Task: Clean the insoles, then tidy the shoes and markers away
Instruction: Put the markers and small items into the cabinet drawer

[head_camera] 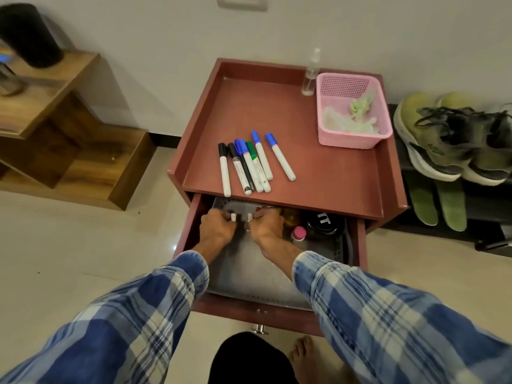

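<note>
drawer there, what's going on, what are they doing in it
A person in a plaid shirt has both hands in the open drawer. The left hand and right hand grip a grey object near its back; what it is cannot be told. The markers lie loose on the cabinet top. The shoes sit to the right, with the green insoles below them.

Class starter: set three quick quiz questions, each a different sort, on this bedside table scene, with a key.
1. True or false: the left hand and right hand are inside the open drawer.
2. The green insoles lie: A in the drawer; B on the black rack beside the sneakers; C on the table top.
3. Fill in: the spray bottle stands beside the pink ___.
Key: 1 true; 2 B; 3 basket.
</note>
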